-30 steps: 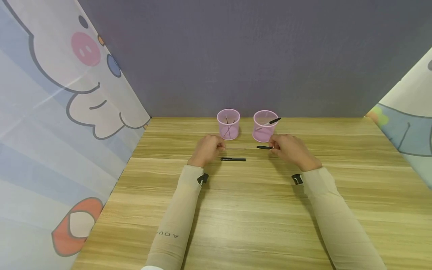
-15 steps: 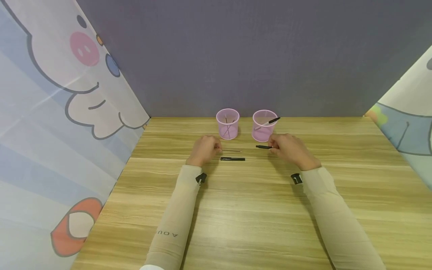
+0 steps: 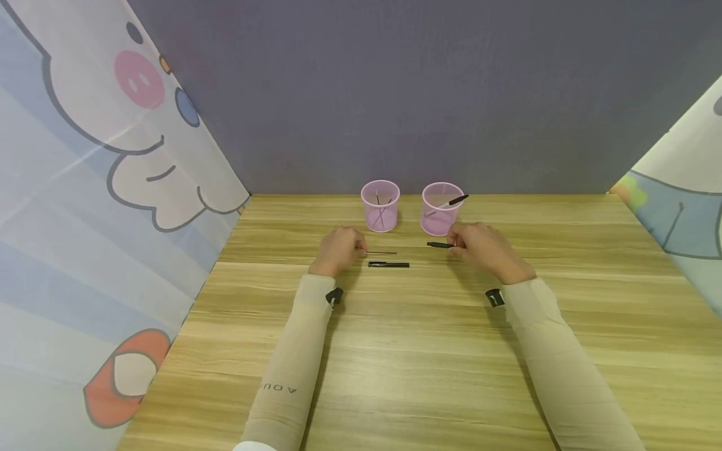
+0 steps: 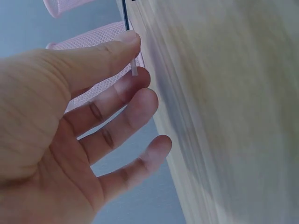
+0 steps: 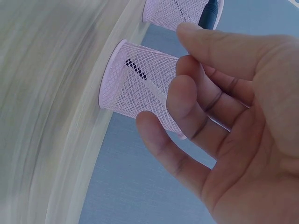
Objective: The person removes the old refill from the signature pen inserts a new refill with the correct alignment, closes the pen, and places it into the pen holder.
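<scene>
My left hand (image 3: 338, 249) pinches a thin pen refill (image 3: 382, 252) between thumb and forefinger. In the left wrist view, the refill's pale tube end (image 4: 134, 69) sticks out below the thumb, while the other fingers are spread. Across a gap to the right, my right hand (image 3: 485, 247) grips a black pen barrel (image 3: 439, 245) by thumb and fingertips. Part of that barrel (image 5: 209, 15) shows at the top of the right wrist view. A capped black pen (image 3: 389, 265) lies on the table just nearer than the refill.
Behind the hands stand two pink mesh pen cups. The left cup (image 3: 380, 216) contains several thin dark sticks; the right cup (image 3: 439, 220) holds a white-and-black pen (image 3: 458, 200). A grey panel (image 3: 395, 94) rises along the back edge of the wooden table (image 3: 417, 363).
My left hand has drawn the refill leftward, away from the black pen barrel, widening the gap between them. My right hand has stayed nearly still.
</scene>
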`<action>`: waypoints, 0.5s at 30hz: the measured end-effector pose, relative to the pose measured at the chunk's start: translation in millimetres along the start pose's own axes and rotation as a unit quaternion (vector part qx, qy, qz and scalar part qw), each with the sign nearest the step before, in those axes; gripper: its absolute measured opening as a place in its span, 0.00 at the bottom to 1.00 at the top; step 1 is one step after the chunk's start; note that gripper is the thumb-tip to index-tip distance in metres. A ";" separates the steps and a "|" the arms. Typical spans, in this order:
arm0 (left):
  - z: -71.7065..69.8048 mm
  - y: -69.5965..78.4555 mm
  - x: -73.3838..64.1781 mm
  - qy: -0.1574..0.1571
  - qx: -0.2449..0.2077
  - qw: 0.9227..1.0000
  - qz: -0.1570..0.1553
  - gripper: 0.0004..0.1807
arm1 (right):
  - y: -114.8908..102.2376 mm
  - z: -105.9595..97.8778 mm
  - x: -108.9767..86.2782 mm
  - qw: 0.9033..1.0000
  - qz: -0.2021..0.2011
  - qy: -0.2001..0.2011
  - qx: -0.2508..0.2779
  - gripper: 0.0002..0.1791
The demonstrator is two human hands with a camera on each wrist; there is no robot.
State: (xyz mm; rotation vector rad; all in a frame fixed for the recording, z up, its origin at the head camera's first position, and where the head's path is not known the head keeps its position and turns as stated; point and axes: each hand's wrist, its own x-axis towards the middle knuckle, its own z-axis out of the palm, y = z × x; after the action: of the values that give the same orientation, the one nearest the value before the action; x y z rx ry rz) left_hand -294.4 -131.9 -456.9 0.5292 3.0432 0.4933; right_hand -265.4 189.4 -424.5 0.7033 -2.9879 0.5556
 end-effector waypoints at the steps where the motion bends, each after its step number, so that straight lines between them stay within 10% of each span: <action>1: 0.1 -0.4 0.0 -0.001 0.000 1.000 -0.001 0.01 | -0.1 -0.1 0.0 1.000 0.000 0.000 -0.001 0.07; 15: 3.8 -4.9 -0.1 0.012 0.000 1.000 -0.003 0.03 | -0.6 -0.7 -0.2 1.000 0.001 -0.001 -0.002 0.08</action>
State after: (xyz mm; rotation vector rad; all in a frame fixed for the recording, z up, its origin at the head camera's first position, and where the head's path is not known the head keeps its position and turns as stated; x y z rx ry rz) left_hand -295.7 -135.1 -462.1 0.5184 3.0667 0.5043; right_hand -265.0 189.2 -423.6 0.7008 -2.9909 0.5494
